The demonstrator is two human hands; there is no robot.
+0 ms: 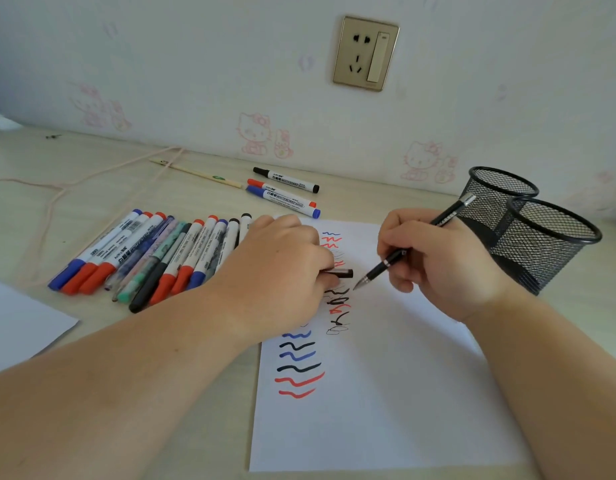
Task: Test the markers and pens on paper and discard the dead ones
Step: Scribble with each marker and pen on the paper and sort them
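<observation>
My right hand (441, 258) grips a black pen (396, 258) with a silver tip, its point just above the white paper (386, 393). The paper carries several red, blue and black squiggles down its left side. My left hand (282, 268) rests on the paper's upper left, fingers closed on a dark pen cap (343, 273). A row of several whiteboard markers and pens (154, 258) lies to the left of the paper. Three more whiteboard markers (285, 190) with black, red and blue caps lie farther back near the wall.
Two black mesh pen cups (528, 233) stand at the right, close behind my right hand. A wooden pencil (199, 173) and a pink cord (74, 183) lie at the back left. Another white sheet (19, 320) sits at the left edge. A wall socket (365, 53) is above.
</observation>
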